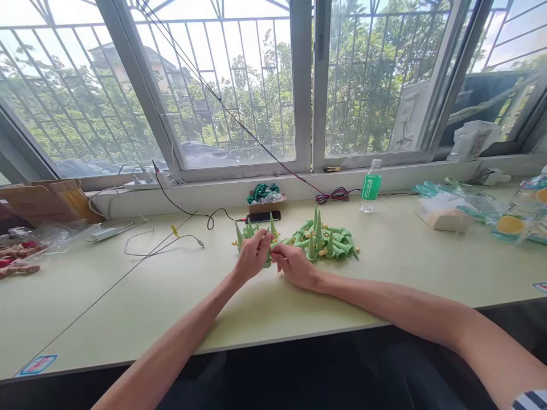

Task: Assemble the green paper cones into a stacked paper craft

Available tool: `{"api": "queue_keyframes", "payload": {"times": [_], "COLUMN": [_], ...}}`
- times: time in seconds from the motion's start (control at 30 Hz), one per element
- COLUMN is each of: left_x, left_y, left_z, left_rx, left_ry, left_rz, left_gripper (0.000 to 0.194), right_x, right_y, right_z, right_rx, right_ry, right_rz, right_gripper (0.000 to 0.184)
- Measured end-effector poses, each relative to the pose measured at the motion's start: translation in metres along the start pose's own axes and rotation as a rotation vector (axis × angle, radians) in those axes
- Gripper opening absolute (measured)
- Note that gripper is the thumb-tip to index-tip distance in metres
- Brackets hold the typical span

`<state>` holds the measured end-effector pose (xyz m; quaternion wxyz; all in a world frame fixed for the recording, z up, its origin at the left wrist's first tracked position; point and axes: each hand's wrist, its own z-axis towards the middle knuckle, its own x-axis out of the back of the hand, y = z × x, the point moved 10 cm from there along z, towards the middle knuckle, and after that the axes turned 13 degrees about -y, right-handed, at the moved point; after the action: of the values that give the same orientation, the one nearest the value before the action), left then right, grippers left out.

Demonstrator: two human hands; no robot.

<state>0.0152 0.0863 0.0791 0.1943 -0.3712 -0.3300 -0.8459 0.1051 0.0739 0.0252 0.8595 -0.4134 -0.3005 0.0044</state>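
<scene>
Just above the table (239,319), my left hand (253,255) is closed around a green cone-shaped piece (268,263), mostly covered by the fingers. My right hand (298,266) meets it from the right, thumb and fingertips pinched together at the cone's side; what they pinch is too small to make out. Right behind my right hand lies a pile of similar green cones (339,242) with small yellow bits, a few standing upright. More green cones (239,234) stand behind my left hand, partly hidden by it.
Behind the cones are a phone (264,216) and a small cardboard box (273,204) with green and silvery material. A water bottle (371,187) stands near the windowsill. Cables (162,245) lie left; a tissue pack (444,213) and plastic bags are right. Bagged reddish pieces (19,256) sit far left.
</scene>
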Motion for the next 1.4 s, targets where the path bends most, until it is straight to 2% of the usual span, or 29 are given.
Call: {"api": "queue_keyframes", "payload": {"times": [0.23,0.5,0.77,1.03,1.2,1.4], "left_x": [-0.002,-0.004,-0.013,-0.021,-0.021,-0.025], "left_y": [-0.003,-0.003,0.001,0.004,0.003,-0.004], "left_z": [0.0,0.002,0.003,0.002,0.001,0.004], "left_rx": [0.004,-0.027,-0.05,-0.095,-0.085,-0.03], "left_ry": [-0.013,-0.035,-0.138,-0.222,-0.197,-0.172], "left_rz": [-0.026,-0.116,-0.196,-0.234,-0.183,-0.347], "left_gripper": [0.033,0.033,0.023,0.017,0.017,0.021], "right_x": [0.001,0.01,0.024,0.032,0.034,0.033], "right_y": [0.001,0.004,0.0,0.009,0.011,0.012], "right_z": [0.001,0.0,-0.008,-0.012,-0.012,-0.01], "right_rx": [-0.026,-0.048,-0.1,-0.129,-0.139,-0.132], "right_ry": [0.014,0.089,0.201,0.317,0.321,0.316], "right_rz": [-0.005,0.031,0.026,0.042,0.06,0.082], "right_gripper": [0.02,0.018,0.02,0.02,0.022,0.024]}}
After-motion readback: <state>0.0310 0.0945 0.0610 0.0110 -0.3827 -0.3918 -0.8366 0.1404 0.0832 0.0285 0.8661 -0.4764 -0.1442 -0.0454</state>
